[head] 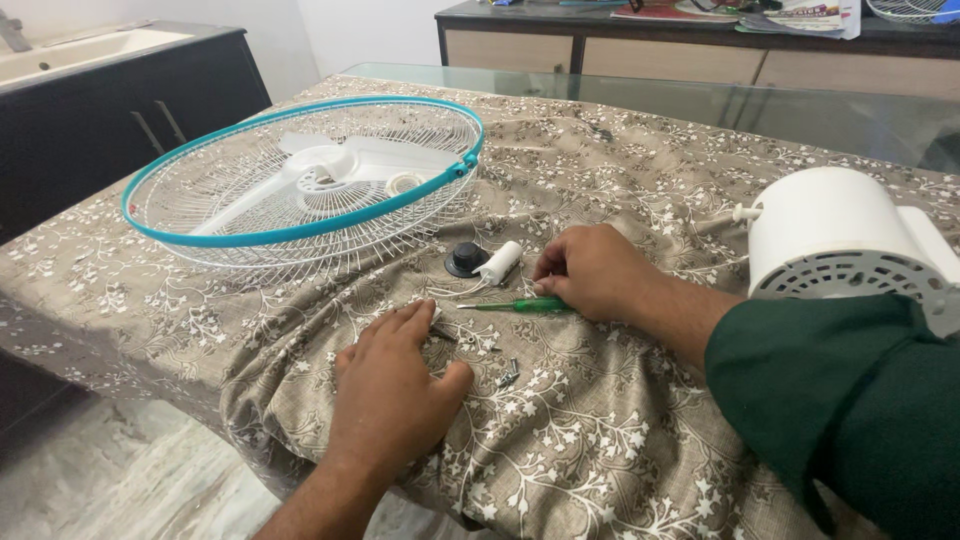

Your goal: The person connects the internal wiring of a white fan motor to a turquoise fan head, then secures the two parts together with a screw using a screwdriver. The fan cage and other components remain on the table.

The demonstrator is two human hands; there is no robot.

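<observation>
Bench (700, 110) under a floral cloth (600, 440)

On it lie a fan guard (300, 180), motor housing (840, 235), green screwdriver (520, 305), black knob (466, 258), loose screws (508, 374).

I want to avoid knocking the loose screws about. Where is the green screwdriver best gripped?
Judging by its pose, grip the green screwdriver by its thick handle, from above. The right hand already rests there; the thin shaft points left towards the screws.

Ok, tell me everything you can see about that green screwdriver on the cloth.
The screwdriver is slim, with a clear green handle that looks like plastic and a thin metal shaft. It lies flat on the patterned cloth, tip pointing left toward the loose screws. The right hand rests on its handle end, fingers curled over it. A white cylinder part and black knob lie just behind it.
</observation>
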